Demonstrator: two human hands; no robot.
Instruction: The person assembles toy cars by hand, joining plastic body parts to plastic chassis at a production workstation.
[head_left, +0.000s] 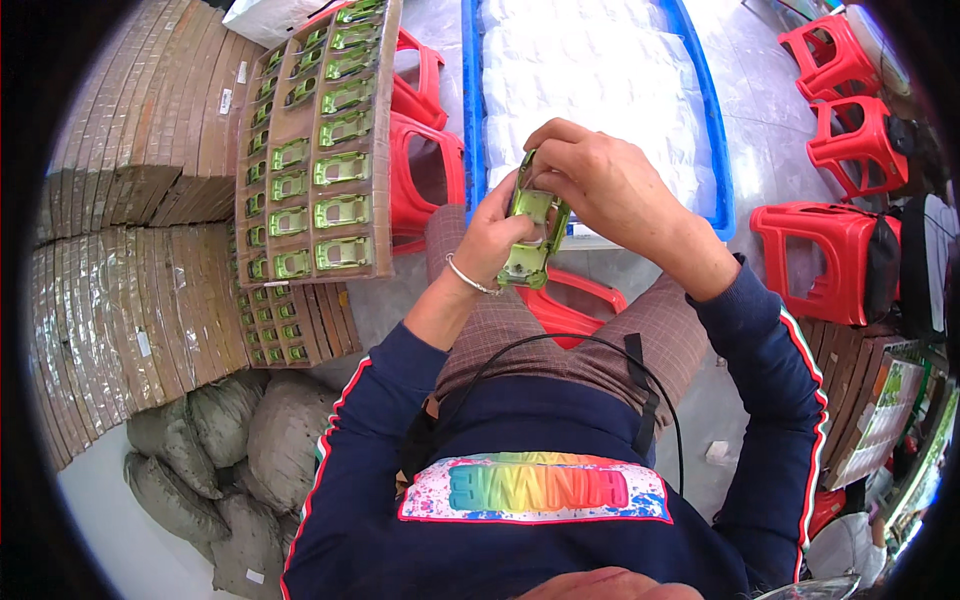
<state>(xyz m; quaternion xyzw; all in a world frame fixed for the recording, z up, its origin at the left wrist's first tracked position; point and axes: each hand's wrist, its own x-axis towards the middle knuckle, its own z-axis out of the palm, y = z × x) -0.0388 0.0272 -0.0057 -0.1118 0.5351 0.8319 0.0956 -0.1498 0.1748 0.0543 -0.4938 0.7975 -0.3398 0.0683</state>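
Observation:
A green toy car body shell [527,250] is held in front of me, over my lap and the near edge of the blue tray. My left hand [490,235] grips its left side, thumb lying across the shell. At the shell's far end, my right hand [595,175] has its fingers bent and closed against it; whether they pinch a small part there is hidden. To the left, a brown board [385,140] carries rows of similar green car shells [342,211].
A blue-rimmed tray [722,150] filled with white plastic-wrapped items [590,60] lies ahead. Red stools [815,250] stand on the right, others behind the board. Stacked cardboard sheets [130,320] and grey sacks [290,430] fill the left side. A black cable [655,375] crosses my lap.

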